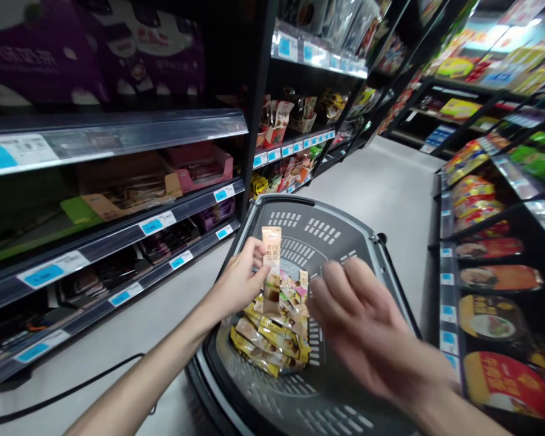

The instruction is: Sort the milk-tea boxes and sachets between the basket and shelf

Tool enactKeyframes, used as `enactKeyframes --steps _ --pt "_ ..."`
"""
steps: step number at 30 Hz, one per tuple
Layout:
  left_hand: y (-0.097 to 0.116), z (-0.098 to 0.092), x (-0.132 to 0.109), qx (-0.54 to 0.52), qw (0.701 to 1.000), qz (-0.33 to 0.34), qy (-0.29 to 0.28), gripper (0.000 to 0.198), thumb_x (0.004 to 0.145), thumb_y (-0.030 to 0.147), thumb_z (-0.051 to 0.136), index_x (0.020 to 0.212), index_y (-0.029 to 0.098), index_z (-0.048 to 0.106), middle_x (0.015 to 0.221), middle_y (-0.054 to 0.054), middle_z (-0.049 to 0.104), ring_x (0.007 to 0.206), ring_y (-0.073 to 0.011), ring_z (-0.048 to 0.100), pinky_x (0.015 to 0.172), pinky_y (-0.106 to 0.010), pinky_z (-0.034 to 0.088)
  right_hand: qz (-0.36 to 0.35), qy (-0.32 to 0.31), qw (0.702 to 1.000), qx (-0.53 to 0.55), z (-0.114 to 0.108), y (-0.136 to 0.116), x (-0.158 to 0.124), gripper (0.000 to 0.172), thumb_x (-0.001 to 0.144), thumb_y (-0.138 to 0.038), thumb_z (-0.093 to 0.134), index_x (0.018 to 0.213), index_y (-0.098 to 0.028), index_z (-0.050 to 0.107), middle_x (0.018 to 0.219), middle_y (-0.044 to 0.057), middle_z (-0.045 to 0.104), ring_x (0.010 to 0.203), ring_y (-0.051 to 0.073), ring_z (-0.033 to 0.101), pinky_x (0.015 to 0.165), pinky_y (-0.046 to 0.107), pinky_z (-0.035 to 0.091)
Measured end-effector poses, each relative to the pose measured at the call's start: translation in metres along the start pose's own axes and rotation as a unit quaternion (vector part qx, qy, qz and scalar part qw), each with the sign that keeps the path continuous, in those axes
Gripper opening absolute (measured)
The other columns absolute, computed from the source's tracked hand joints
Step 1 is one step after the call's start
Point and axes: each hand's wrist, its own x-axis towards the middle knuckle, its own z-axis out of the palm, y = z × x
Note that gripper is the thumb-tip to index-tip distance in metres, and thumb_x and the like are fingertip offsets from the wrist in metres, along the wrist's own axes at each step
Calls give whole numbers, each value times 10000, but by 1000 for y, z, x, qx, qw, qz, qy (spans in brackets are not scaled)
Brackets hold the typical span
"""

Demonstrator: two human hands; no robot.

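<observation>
My left hand [243, 275] pinches a beige milk tea stick sachet [272, 251] between thumb and fingers, holding it upright over a grey shopping basket [340, 375]. Under it, a pile of yellow and cream sachets [272, 342] lies on the slotted basket bottom, with pink-patterned packets [295, 297] beside them. On the right, above the basket, my right hand [363, 321] is blurred by motion. Its fingers are curled in, and whatever they may hold is hidden.
To the left stands a dark shelf [113, 145] with price tags, open boxes of sachets [134, 194] and purple packages [149, 51]. Packaged food [490, 318] fills the right-hand shelves. A pale floor aisle [386, 175] runs ahead, and a black cable [63, 402] crosses the lower left.
</observation>
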Motion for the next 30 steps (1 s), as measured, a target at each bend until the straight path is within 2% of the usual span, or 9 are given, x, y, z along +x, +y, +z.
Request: enactKeyframes --steps 2,4,6,8,10,12,16,23,30 --pt "0 0 -1 -5 1000 -3 2 169 923 237 552 1047 225 439 957 -2 581 828 -129 600 747 -269 491 70 119 989 54 -11 9 26 490 688 -153 856 654 -223 372 631 -65 407 559 96 409 578 228 472" --pt "0 0 -1 -10 1000 -11 1 186 921 239 555 1066 223 440 971 -8 587 829 -129 609 732 -265 498 120 169 976 69 -28 22 45 427 579 -59 880 669 -209 491 730 -54 553 699 88 566 735 208 532" --pt "0 0 -1 -13 1000 -17 1 205 917 238 559 1083 221 439 975 -10 587 831 -128 614 721 -258 503 162 163 972 59 -43 35 57 395 527 -23 878 781 -197 631 993 0 686 954 132 661 914 237 535" --pt "0 0 -1 -11 1000 -19 0 222 916 230 561 1103 218 443 980 -10 587 848 -126 619 723 -250 508 191 128 972 50 -52 44 61 406 580 -96 893 925 -192 702 1140 45 703 1050 172 676 973 289 540" --pt "1 0 -2 -3 1000 -18 0 221 915 219 561 1109 213 457 986 -11 592 860 -123 626 734 -245 515 214 78 973 35 -54 50 61 373 671 -229 897 997 -179 724 1087 67 729 970 181 704 914 321 582" --pt "3 -1 -3 16 1000 -14 -1 195 914 214 565 1094 207 491 986 -15 609 864 -123 636 730 -240 523 227 37 973 3 -52 54 59 366 691 -316 907 977 -161 740 971 68 747 844 164 710 802 296 609" --pt "7 0 -8 33 999 -12 -32 196 884 224 627 1060 195 544 1034 -35 648 902 -138 673 720 -235 562 207 42 976 -50 -50 61 55 354 617 -343 955 833 -150 752 812 44 744 684 117 673 650 220 582" --pt "13 2 -16 -1 995 -35 -89 569 797 192 727 1314 229 493 1127 -60 678 774 -126 711 727 -264 608 195 77 977 -36 -56 63 55 355 612 -344 960 831 -151 757 850 55 757 717 126 690 667 230 584" --pt "22 1 -17 28 994 -44 -98 638 765 149 747 1361 229 534 1019 -30 705 743 -125 708 677 -228 590 186 -3 979 -88 -55 67 49 360 679 -349 920 947 -157 776 863 68 757 697 138 671 605 245 548"
